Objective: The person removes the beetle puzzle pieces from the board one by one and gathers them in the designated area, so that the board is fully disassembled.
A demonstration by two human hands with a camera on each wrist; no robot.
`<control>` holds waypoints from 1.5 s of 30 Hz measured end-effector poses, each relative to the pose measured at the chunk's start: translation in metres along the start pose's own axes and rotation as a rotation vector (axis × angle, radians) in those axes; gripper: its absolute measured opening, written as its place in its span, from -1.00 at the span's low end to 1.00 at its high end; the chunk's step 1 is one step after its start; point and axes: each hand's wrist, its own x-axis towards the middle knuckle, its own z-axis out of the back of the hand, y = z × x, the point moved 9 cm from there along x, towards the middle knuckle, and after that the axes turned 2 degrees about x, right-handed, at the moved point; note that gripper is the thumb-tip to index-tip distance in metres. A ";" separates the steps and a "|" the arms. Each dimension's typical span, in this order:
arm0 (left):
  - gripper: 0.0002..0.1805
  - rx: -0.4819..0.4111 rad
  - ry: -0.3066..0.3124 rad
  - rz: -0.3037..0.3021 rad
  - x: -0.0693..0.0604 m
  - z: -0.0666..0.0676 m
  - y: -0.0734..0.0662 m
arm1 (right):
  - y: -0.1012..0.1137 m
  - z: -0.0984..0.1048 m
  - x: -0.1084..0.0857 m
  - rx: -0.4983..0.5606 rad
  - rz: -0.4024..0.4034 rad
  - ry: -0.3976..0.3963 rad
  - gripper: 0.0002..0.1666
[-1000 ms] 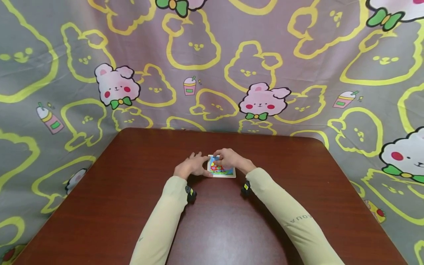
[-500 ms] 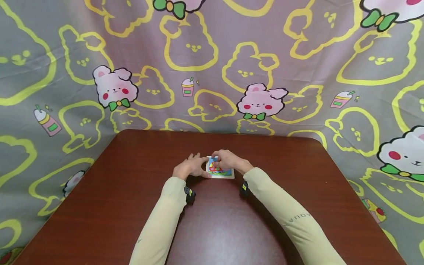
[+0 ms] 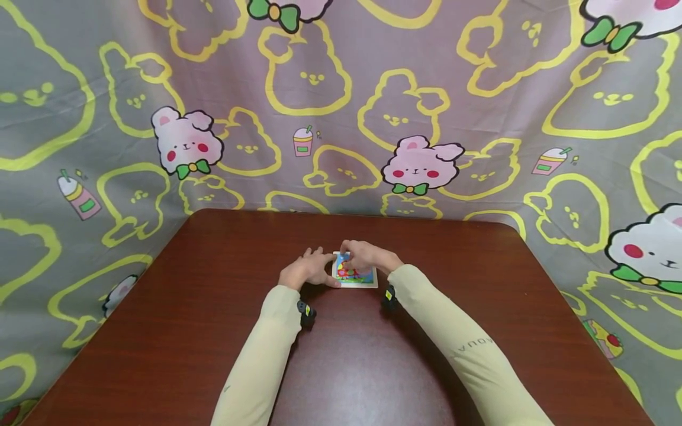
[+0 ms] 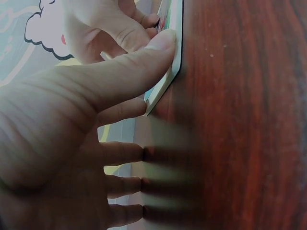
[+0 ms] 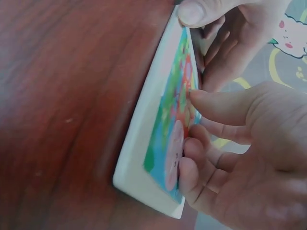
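So, the picture board (image 3: 356, 276) sits on the worktop (image 3: 453, 254), pale border (image 5: 139, 143) around a bright print (image 5: 168, 105). Left hand (image 3: 311, 267) is spread wide along its left edge, thumb at the near corner. Right hand (image 3: 367, 257) has bent fingers on the print; can't tell if they're pinching anything. Looks like a hold-and-fiddle step, so I'd say next calls for steady left, light right. Cartoon cloth (image 3: 341, 59) hangs behind.
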 end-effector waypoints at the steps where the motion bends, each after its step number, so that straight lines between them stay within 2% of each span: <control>1: -0.06 -0.003 0.001 0.000 0.000 0.000 0.000 | 0.000 0.000 0.001 0.002 -0.004 0.008 -0.61; 5: -0.06 -0.005 0.002 0.004 0.001 -0.001 0.001 | 0.001 0.000 0.002 0.004 -0.013 0.028 -0.62; 13: -0.06 -0.009 0.004 0.009 0.002 -0.001 0.002 | -0.003 0.001 0.006 0.079 -0.030 0.069 -0.62; 29: -0.06 0.000 0.005 0.010 0.003 0.000 0.002 | -0.002 0.002 0.009 0.138 0.006 0.062 -0.65; 34: -0.07 -0.008 0.003 0.010 0.004 0.001 0.003 | -0.002 0.005 0.009 0.143 0.019 0.033 -0.63; 45: -0.07 -0.012 0.001 0.007 0.006 0.000 0.003 | 0.001 0.012 0.009 0.016 0.010 -0.064 -0.60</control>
